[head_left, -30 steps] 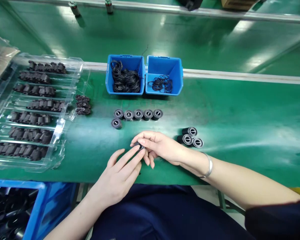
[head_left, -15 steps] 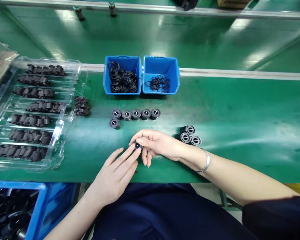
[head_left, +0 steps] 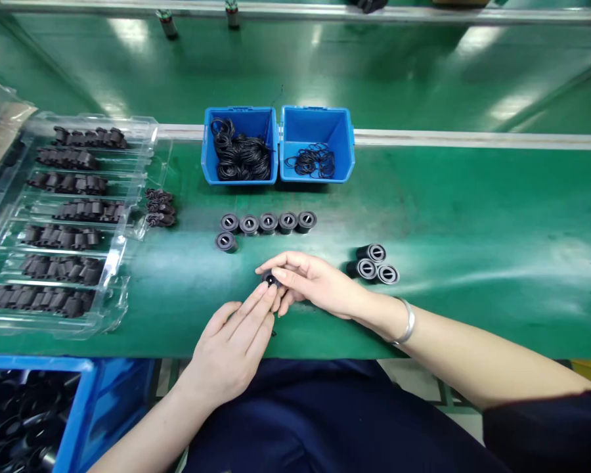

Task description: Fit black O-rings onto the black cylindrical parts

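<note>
A small black cylindrical part (head_left: pixel 270 279) with a round opening is between my hands, just above the front of the table. My right hand (head_left: pixel 308 281) is closed round it, thumb on the near side and forefinger over the far side. The long fingers of my left hand (head_left: pixel 236 348) press together against its near edge; the thumb is hidden underneath. A tiny dark bit (head_left: pixel 274 334) shows below those left fingertips, too small to name. Behind my hands stand several black cylinders with slotted tops (head_left: pixel 268 223), and three similar cylinders (head_left: pixel 366 269) lie by my right wrist.
Two blue bins (head_left: pixel 316 118) hold black rings and cords. A clear plastic tray (head_left: pixel 113 253) at left carries rows of dark parts, with a few loose dark pieces (head_left: pixel 160 207) beside it. A blue crate (head_left: pixel 86 394) of black parts stands at lower left.
My hands have shifted slightly away from me with the black part, and the right fingers have curled closer in beneath it. The surrounding things stay where they were.
</note>
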`<action>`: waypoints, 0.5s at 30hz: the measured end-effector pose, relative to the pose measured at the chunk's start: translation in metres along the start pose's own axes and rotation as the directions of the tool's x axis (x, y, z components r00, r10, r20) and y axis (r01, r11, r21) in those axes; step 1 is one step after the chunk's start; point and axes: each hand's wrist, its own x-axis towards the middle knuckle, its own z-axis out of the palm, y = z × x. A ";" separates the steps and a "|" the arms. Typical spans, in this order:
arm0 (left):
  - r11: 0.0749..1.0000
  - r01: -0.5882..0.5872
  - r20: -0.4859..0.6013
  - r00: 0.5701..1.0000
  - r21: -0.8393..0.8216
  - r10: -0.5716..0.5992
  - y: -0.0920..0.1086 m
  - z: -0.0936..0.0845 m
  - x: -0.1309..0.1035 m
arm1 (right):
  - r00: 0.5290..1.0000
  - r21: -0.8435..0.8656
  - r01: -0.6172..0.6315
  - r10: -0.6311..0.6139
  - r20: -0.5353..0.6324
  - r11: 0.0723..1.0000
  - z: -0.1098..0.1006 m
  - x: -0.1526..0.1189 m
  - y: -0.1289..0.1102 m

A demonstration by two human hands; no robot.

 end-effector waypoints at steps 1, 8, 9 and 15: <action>1.000 0.010 -0.011 1.000 0.011 -0.009 0.002 0.001 0.001 | 1.000 -0.011 0.000 0.000 0.008 1.000 0.000 -0.001 0.000; 1.000 0.029 -0.032 0.999 0.006 -0.028 0.006 0.007 0.001 | 1.000 -0.069 -0.007 0.006 -0.005 0.998 -0.002 -0.003 -0.001; 1.000 0.021 -0.028 0.999 0.008 -0.021 0.006 0.008 0.001 | 1.000 -0.077 -0.006 0.007 0.009 0.997 -0.002 -0.003 -0.002; 1.000 0.024 0.011 1.000 0.018 -0.025 0.011 0.006 0.002 | 0.999 -0.163 0.008 0.000 0.050 0.987 -0.005 -0.005 -0.005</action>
